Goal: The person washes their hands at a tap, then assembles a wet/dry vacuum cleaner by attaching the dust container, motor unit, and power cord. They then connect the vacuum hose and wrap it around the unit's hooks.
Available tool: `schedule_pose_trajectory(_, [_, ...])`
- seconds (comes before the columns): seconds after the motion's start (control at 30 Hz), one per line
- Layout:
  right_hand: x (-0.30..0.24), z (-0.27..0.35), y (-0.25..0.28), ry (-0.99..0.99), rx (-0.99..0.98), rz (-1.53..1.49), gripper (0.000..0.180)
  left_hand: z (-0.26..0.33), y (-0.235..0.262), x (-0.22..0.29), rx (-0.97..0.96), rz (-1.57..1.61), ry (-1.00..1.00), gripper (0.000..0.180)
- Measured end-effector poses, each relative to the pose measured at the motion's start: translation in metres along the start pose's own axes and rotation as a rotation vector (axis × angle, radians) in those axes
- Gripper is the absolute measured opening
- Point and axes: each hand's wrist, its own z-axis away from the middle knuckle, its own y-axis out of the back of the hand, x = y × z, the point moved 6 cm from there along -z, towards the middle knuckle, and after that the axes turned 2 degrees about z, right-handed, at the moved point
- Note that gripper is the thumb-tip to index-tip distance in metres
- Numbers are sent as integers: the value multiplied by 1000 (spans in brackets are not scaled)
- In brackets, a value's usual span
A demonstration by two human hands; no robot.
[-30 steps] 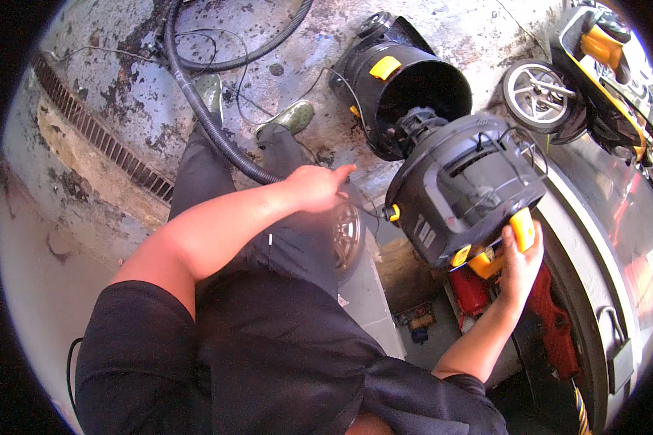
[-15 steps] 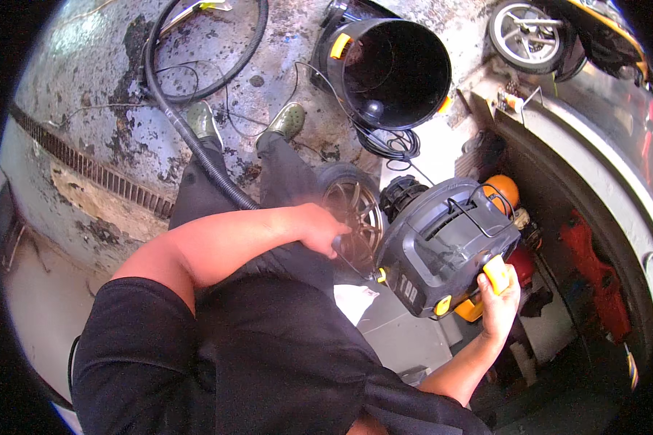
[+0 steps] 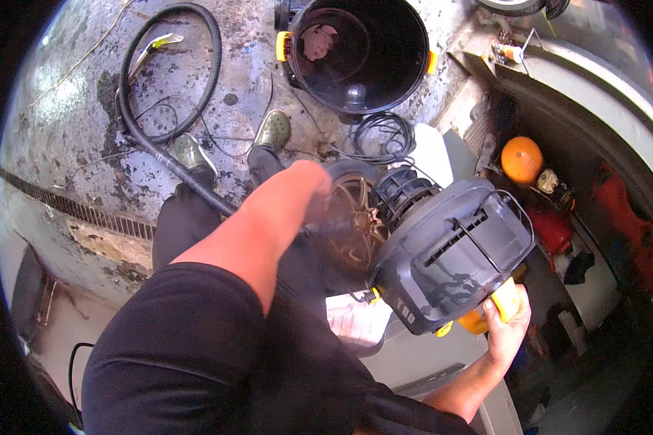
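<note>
My right hand [image 3: 508, 330] is closed on the yellow handle [image 3: 506, 299] of a dark grey vacuum cleaner head [image 3: 450, 261]. The head is tilted, its black ribbed filter cage [image 3: 403, 196] pointing away from me. My left hand [image 3: 319, 190] is blurred, stretched forward beside the filter cage, over a bronze spoked wheel [image 3: 355, 225]; its fingers cannot be made out. Ahead on the floor stands the black vacuum drum [image 3: 406, 43], open at the top, with orange-yellow latches and a rounded piece inside. A coil of black cable [image 3: 384, 138] lies by the drum.
A black ribbed hose [image 3: 130, 109] loops across the stained floor at the left, near a drain grate [image 3: 87, 210]. On the right, a low shelf space holds an orange ball-shaped thing [image 3: 522, 159] and a red object [image 3: 551, 228]. White papers [image 3: 359, 319] lie close to me.
My left arm has swung forward, away from the near side of the vacuum head. The head has shifted slightly right and nearer in view, still in my right hand. My view has moved too.
</note>
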Motion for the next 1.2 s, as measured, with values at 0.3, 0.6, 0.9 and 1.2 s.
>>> schedule_pose_trajectory(0.3, [-37, -41, 5, 213, 128, 185, 35, 151, 99, 6, 1381, -72, -113, 81])
schedule_pose_trajectory(0.6, [-150, -103, -33, 583, 144, 443, 28, 128, 159, -61, 1215, -449, -88, 16])
schedule_pose_trajectory(0.9, [-228, -139, -73, 710, 29, 442, 30, 165, 72, -54, 1361, -310, -486, 75])
schedule_pose_trajectory(1.2, [-278, -101, -98, 851, 104, 731, 30, 111, -75, -33, 195, 231, -222, 85])
